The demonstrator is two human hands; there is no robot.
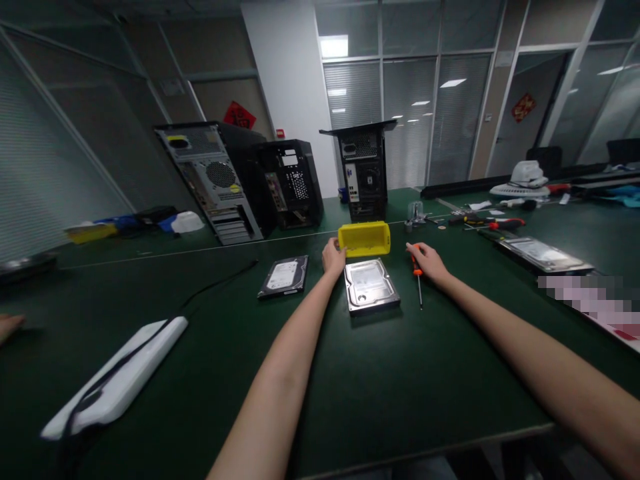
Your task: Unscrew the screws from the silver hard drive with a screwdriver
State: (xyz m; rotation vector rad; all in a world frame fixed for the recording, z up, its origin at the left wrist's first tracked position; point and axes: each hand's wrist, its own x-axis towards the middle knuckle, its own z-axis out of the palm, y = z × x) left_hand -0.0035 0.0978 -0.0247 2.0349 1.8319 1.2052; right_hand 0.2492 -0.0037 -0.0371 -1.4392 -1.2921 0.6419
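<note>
At the middle of the green desk (410,373), well in from the near edge, the person's left hand (333,257) has its grip closed on the left end of a yellow bin (367,253). The right hand (429,261) wraps its grip around the handle of an orange screwdriver (417,270), the shaft pointing toward the near edge. Between the forearms, just nearer than the bin, lies a silver hard drive (371,285); a black-edged drive (284,275) sits nearer the left edge. Three computer cases (240,183) stand toward the far edge.
</note>
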